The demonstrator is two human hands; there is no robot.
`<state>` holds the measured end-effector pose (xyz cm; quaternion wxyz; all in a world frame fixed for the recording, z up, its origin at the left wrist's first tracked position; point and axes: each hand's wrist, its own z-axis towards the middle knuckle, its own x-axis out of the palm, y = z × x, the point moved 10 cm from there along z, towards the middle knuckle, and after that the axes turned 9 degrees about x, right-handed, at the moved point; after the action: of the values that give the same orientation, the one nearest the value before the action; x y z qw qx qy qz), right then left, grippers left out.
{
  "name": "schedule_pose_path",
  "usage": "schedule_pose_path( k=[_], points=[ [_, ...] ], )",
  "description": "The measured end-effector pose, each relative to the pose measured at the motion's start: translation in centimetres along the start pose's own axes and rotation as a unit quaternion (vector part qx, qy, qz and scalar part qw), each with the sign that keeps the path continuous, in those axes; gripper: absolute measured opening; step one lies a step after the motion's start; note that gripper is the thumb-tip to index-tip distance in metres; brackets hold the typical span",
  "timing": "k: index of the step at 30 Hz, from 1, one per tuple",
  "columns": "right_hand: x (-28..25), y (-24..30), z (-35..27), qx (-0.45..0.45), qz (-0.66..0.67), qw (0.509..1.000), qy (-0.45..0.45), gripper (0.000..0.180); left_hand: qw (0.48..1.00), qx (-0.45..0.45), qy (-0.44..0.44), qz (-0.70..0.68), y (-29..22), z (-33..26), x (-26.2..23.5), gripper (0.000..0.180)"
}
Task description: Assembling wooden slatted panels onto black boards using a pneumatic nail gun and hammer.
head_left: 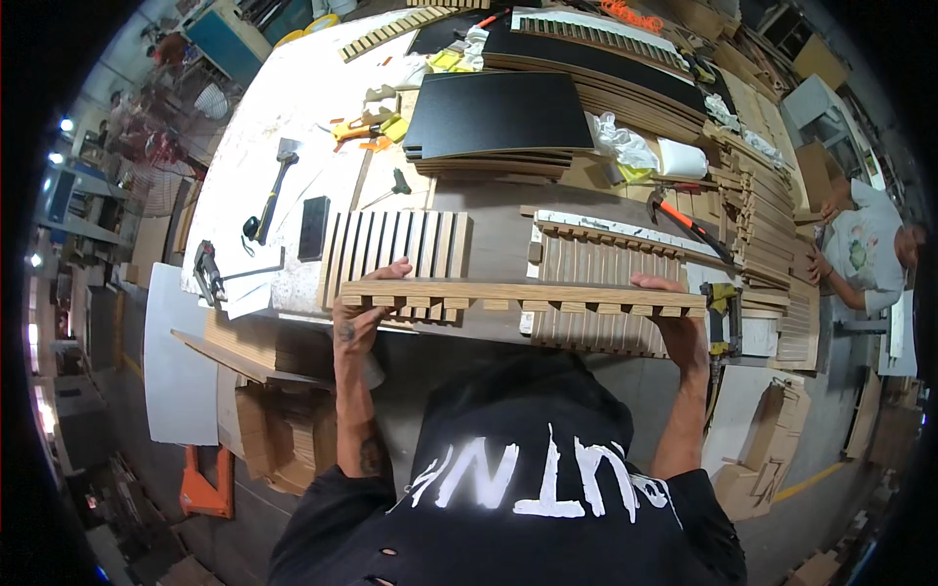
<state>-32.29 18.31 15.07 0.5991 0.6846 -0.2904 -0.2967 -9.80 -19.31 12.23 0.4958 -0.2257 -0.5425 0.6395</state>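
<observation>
Closest to me is my black printed shirt, with both bare forearms rising from it toward the bench. Between my hands I hold a long slatted wooden panel of pale oak strips, lifted edge-on and level just above the near edge of the white worktable. My left hand grips the panel's left end: the thumb lies over the top edge, the fingers curl beneath, pressed together. My right hand clamps the right end the same way, fingertips hooked over the top; I cannot tell how the hidden fingers sit.

Just beyond the held panel, on the left, a second slatted oak panel lies flat with its strips running away from me. On the right a third ribbed wooden panel lies partly behind the one I hold. Farther left on the table rest a black-handled hammer and a small black rectangular block; an orange-handled hammer lies to the right.

Farther still, a large matte black board sits atop stacked wooden sheets, with crumpled clear plastic wrap beside it on the right. At the far right, well apart from me, another person in a light shirt bends over stacked slatted pieces.
</observation>
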Motion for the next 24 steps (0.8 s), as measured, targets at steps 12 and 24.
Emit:
schedule_pose_path(
  k=[12,24],
  points=[
    [-2.6,-3.5,-1.3,0.066,-0.076,0.994,-0.046,0.042,0.986,-0.143,0.009,0.082,1.6,-0.8,0.9,0.033],
    [-1.6,-13.3,-0.8,0.241,0.136,0.956,-0.095,0.034,0.941,-0.282,-0.182,-0.047,13.3,-6.5,1.3,0.034]
  ],
)
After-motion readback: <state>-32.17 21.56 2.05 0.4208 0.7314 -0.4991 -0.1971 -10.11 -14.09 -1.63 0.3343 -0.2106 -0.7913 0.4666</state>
